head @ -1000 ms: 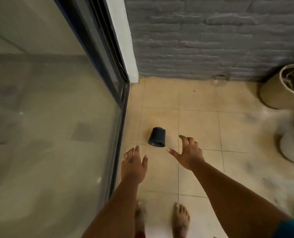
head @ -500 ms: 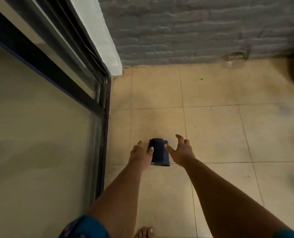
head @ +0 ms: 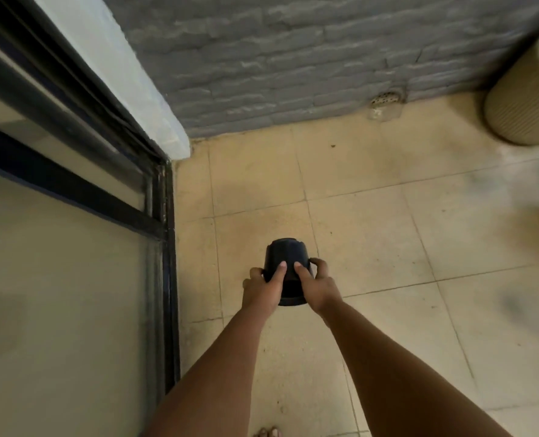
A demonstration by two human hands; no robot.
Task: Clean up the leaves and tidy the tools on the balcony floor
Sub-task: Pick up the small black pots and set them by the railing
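A small black plastic pot (head: 286,254) lies on its side on the beige tiled floor, base pointing away from me and rim toward me. My left hand (head: 261,290) grips its left side, thumb on top and fingers curled round the side. My right hand (head: 318,287) grips its right side in the same way. Both thumbs lie on the pot's upper wall. No leaves show on the floor here.
A dark-framed glass sliding door (head: 161,253) runs along the left. A grey brick wall (head: 293,58) closes the far side, with a floor drain (head: 385,99) at its foot. A ribbed beige planter (head: 526,99) stands at the far right. My toes (head: 268,433) show at the bottom edge.
Both hands reached forward to the pot and closed on its two sides. The view moved closer and tilted down over it.
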